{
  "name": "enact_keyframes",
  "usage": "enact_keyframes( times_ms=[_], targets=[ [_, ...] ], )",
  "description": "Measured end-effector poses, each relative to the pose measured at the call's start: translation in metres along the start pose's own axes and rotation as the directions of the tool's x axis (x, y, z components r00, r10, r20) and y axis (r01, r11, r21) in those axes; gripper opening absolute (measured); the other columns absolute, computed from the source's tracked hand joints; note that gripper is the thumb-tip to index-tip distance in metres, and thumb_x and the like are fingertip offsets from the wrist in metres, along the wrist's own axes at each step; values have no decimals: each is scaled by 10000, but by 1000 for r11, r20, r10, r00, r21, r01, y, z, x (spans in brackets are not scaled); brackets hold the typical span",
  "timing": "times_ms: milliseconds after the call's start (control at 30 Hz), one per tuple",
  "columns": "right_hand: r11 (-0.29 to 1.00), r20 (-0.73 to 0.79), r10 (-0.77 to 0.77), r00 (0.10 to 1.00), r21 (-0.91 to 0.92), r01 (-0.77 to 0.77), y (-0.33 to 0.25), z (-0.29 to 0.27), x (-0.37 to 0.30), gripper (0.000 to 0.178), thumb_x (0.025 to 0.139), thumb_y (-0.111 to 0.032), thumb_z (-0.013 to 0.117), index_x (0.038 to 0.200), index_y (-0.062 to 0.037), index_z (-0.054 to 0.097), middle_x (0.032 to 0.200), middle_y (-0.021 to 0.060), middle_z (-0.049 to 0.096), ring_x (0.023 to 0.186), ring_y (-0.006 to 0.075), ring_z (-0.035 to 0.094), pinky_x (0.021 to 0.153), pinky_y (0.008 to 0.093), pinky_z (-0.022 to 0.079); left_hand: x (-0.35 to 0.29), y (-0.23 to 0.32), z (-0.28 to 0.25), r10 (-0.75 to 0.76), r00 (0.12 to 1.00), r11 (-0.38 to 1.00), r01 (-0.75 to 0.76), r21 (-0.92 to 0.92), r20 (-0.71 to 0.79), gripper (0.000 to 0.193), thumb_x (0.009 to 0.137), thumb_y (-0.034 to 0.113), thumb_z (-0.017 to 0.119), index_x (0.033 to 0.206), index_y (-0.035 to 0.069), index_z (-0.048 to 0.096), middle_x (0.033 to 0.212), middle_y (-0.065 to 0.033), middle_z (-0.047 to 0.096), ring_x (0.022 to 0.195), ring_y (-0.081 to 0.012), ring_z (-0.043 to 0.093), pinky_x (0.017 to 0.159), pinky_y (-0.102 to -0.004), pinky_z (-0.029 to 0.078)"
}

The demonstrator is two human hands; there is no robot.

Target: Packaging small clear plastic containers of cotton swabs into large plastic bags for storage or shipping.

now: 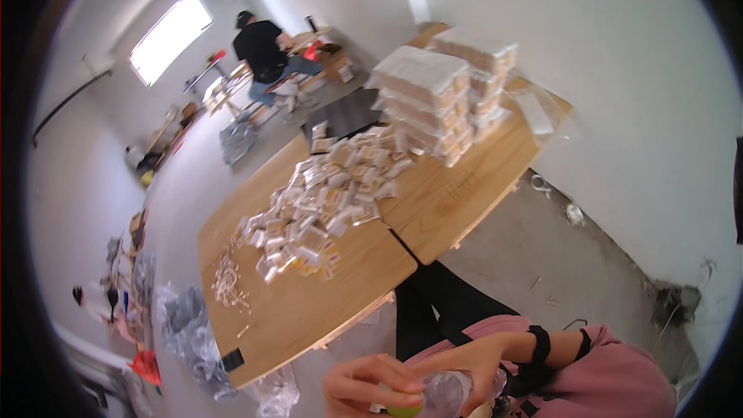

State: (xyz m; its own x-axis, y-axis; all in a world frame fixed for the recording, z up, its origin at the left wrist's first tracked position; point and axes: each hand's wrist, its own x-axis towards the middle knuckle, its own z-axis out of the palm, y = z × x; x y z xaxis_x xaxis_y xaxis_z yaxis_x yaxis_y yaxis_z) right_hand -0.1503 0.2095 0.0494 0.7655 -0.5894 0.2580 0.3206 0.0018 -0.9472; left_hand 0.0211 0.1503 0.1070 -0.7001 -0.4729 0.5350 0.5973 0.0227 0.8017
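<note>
Far left, grey-clear plastic bags (190, 325) slump on the floor beside the desk (309, 313); then come loose small white sticks (230, 282), scattered at the desk's near-left end, and a heap of small packets (325, 193) sprawls next to them. Now, low in the frame and off the desk's near edge, here's the left hand (360, 383): its grip is narrow, fingers and thumb bunched onto a green cap (404, 411). Just right of that, a clear bottle (446, 390) lies tilted, long axis running roughly sideways, cap end toward the left hand, body toward the right. And the right hand (480, 364) has it, grip wrapped around the body from above! So the left is nearer the cap, the right nearer the bottle's other end, which is partly hidden by the fingers.
</note>
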Motion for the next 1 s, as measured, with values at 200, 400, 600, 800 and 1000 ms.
enact_keyframes(
  times_ms=[200,400,600,800,1000],
  targets=[
    [994,62,-19,998,106,13,23,-4,-18,807,603,-206,797,1262,28,393,1127,83,521,1035,185,487,898,318,386,27,-22,-9,4,936,995,30,-91,352,298,676,131,785,837,-91,669,856,-206,613,728,-291,611,678,-337,513],
    [959,-467,-269,842,-211,189,16,-29,-49,661,675,-182,741,1233,-51,412,1144,147,518,1058,210,530,899,318,412,37,-60,3,-269,918,937,319,141,-290,265,826,124,634,1011,-64,605,946,-157,606,857,-251,581,762,-346,472],
    [927,-880,-243,407,-334,-168,3,-78,-81,625,646,-163,748,1182,-60,444,1105,137,539,1075,296,521,912,352,400,46,-166,-67,-369,689,718,638,279,-624,338,827,99,638,1121,-47,557,972,-108,617,892,-180,590,805,-312,460],
    [735,-809,-553,201,-587,-339,16,-172,-81,633,614,-157,762,1164,-72,462,1090,140,538,1030,322,521,878,378,411,56,-236,-86,-305,844,384,534,753,-442,633,685,145,771,1207,-34,460,1106,-149,543,1040,-252,527,887,-363,418],
    [719,-791,-583,186,-609,-334,45,-254,-41,627,633,-164,740,1184,-77,453,1134,139,524,1095,321,495,923,384,391,89,-303,-102,-211,915,482,404,777,-345,734,629,157,809,1219,-31,415,1158,-170,495,1088,-300,487,933,-376,384]
  ],
)
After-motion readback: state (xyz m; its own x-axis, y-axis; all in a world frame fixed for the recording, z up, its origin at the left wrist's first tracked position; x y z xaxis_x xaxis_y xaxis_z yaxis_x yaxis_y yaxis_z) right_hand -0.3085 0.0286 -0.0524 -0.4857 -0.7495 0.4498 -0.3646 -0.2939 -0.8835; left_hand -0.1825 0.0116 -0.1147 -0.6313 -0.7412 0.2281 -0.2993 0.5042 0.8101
